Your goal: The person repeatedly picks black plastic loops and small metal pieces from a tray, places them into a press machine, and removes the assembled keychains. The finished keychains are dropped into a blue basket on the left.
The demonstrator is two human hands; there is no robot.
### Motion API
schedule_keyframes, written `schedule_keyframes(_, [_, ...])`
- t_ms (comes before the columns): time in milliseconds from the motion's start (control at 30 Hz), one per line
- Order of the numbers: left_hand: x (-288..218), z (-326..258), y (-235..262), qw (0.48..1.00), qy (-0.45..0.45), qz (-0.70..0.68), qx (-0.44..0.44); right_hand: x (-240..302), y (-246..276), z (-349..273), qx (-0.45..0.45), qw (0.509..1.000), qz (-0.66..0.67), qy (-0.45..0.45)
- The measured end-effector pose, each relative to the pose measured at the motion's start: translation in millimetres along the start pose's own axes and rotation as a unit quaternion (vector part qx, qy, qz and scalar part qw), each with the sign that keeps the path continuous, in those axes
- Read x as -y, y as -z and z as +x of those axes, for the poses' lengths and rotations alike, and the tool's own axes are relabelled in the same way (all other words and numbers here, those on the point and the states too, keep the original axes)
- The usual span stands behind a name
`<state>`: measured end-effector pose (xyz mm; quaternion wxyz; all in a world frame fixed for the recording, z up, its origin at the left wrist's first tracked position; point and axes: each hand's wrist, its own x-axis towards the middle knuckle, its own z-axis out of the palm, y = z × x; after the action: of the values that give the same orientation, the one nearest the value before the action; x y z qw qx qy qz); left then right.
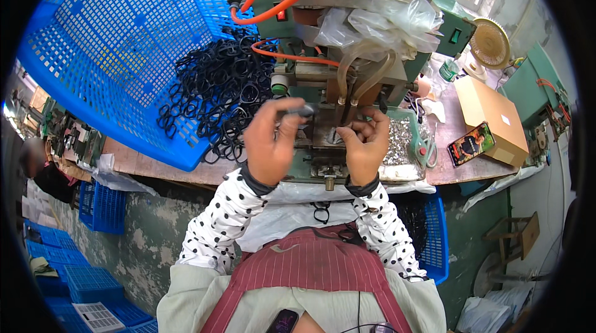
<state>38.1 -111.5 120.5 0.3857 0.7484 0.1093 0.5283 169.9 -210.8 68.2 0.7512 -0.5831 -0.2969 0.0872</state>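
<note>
Black rubbery loop (302,110), pinched between thumb and fingertips of the left hand (271,142), is the thing being worked: it sits at the top of that grip, held up against the front of the green press machine (323,78). It looks like one of the thin elastic bands heaped just beyond the left knuckles, a tangled pile of black bands (217,94) spilling from the tilted blue basket (124,41). Judging by how they drape and knot, these bands are very light, soft and floppy, with no stiffness to keep a shape; they should not break under a firm squeeze, but they are likely to snag on each other when one is pulled free. A pinch across the doubled end, as here, seems the sensible hold, since the rest would simply dangle.

Opposite that pinch, the right hand (366,140) has its fingers curled and pressed together over something small at the machine's bed; what it holds is too small to tell. Just outside the right hand lies a tray of small silvery metal pieces (402,140), with green-handled scissors (426,146) beside it. Those pieces would be hard, slick and easy to drop.
</note>
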Motion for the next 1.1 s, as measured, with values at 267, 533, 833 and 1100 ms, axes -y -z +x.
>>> schedule_keyframes(267, [-12,4,2,0.998,-0.037,0.045,0.04,-6,-3,0,-0.015,0.997,0.07,-0.005])
schedule_keyframes(533, [23,-52,-33,0.924,-0.266,0.07,0.265,-39,75,42,-0.079,0.911,-0.367,0.172])
schedule_keyframes(833, [29,-48,-32,0.913,-0.289,0.064,0.28,-67,152,20,0.048,0.735,-0.672,0.071])
schedule_keyframes(1100, [17,-45,-22,0.888,-0.316,0.126,0.31,-103,146,31,-0.062,0.836,-0.534,0.109])
